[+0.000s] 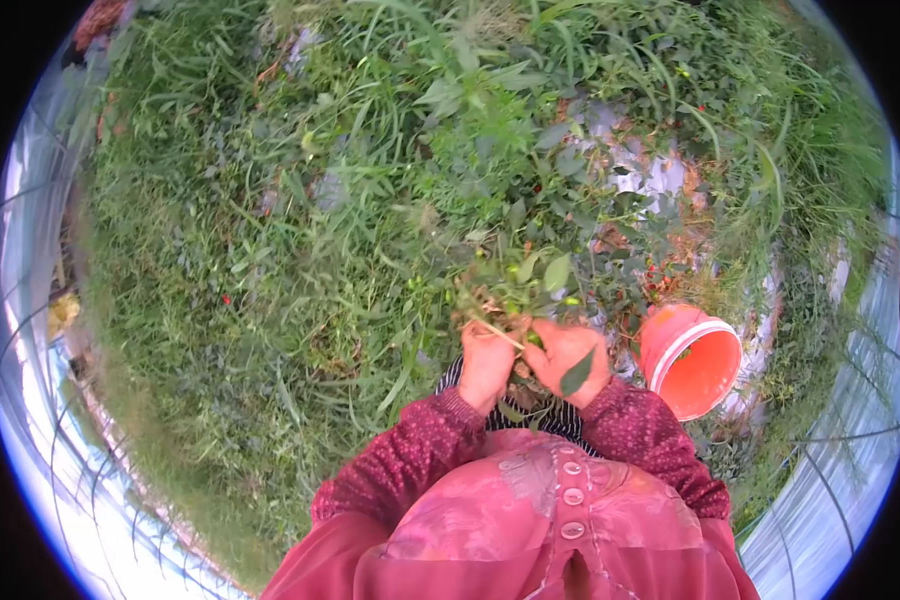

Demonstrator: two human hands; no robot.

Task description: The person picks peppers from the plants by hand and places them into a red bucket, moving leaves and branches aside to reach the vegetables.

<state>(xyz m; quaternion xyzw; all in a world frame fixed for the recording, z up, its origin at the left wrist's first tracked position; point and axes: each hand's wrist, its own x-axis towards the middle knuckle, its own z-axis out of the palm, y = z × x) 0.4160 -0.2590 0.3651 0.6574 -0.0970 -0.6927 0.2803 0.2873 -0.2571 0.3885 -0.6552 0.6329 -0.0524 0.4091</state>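
In front of my body, both hands are at a leafy plant [515, 290] with a pale stem and small yellow-green fruits that look like peppers. My left hand [485, 365] is closed around the stem. Close beside it, my right hand [572, 362] has its fingers curled in at a small green fruit [534, 340] that looks like a pepper; the fingertips are partly hidden. One dark green leaf [577, 373] lies across the back of the right hand.
An orange-red bucket [660, 335] with a white rim leans on its side to the right, its mouth towards me. Dense weeds and grass [300, 250] surround me, with small red fruits scattered among them. Pale sheeting [660, 180] shows through on the ground. Translucent plastic walls curve along both sides.
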